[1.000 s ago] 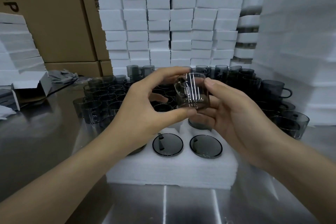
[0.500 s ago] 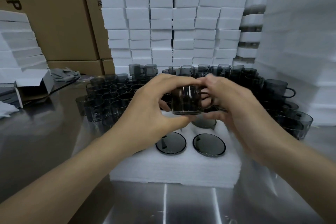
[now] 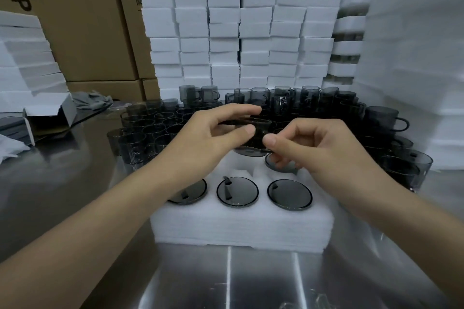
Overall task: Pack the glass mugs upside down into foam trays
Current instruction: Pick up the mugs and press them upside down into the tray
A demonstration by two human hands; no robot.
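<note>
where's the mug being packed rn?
Head view, centre: the mug is held between the left hand and right hand, above the back row of the foam tray, in front of the loose mugs.

Glossy smoked-glass mugs [image 3: 237, 195], matt white foam tray [image 3: 241, 228], shiny brushed-steel table [image 3: 62, 183].

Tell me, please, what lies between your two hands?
A dark glass mug, held by the left hand and pinched by the right hand over the foam tray; the head view shows it.
</note>
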